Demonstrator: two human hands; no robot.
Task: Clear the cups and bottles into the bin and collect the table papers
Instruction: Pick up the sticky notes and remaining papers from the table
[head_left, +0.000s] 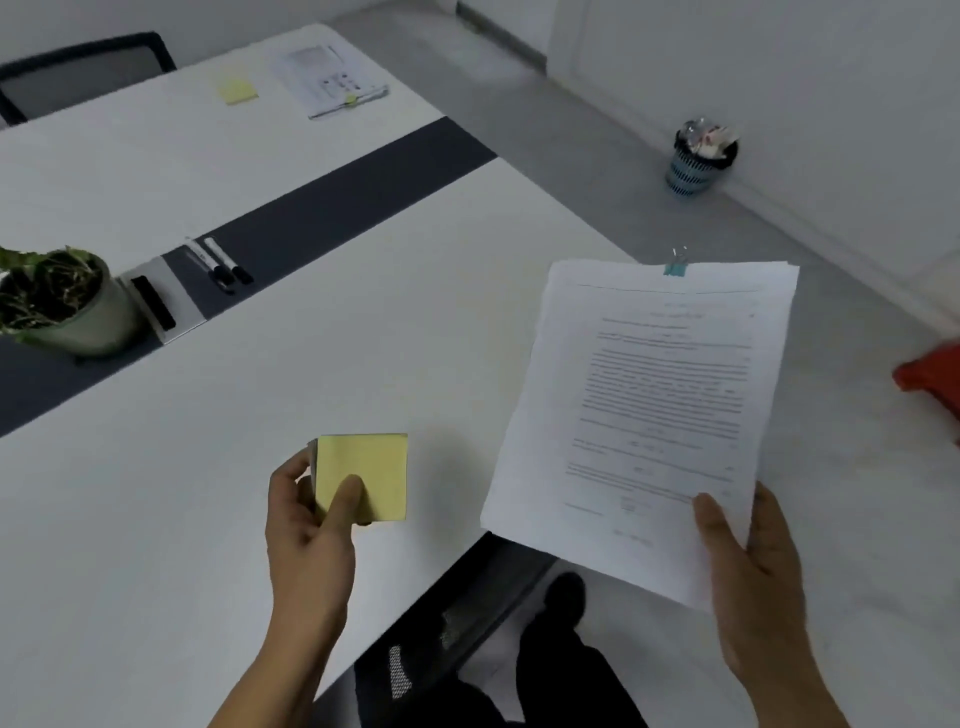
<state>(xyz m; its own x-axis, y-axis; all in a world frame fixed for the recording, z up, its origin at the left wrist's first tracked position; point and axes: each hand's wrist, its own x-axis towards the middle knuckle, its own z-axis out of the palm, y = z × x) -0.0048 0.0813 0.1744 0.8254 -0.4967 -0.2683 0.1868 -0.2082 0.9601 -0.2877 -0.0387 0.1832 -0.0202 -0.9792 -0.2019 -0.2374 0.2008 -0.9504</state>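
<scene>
At near counter edge, left hand (311, 525): pinched yellow sticky pad (370, 470), thumb pressed across top sheet, fingers curled behind; appeared to hold it just off counter (249, 431).
Right hand (753, 566): gripped clipped sheaf (654, 395) by lower right corner, thumb on top, fingers hidden beneath; held it out past counter corner, over floor.
Binder clip (676, 268): sat at far edge of sheaf, opposite grip.
Second sticky pad (238, 91), second paper stack (328, 78): lay flat at far counter end, near each other, not yet gathered.
Markers (223, 265), grey block (156, 301), potted plant (62, 306): lay on or by dark centre strip; judged outside task.
Bin (698, 156): stood on floor by wall, well apart from counter, heaped above rim.
Cups, bottles: none seen on counter; clearing judged finished.
Step in hand: gathering of papers, judged roughly half done.
Method: best served by laying pad on sheaf and trapping it under right thumb, so freeing left hand for far items; also by shifting grip toward middle of sheaf against sag.
Risk: peeling or fanning of top pad sheets under careless pinch; slipping of pad off slanted sheaf.
</scene>
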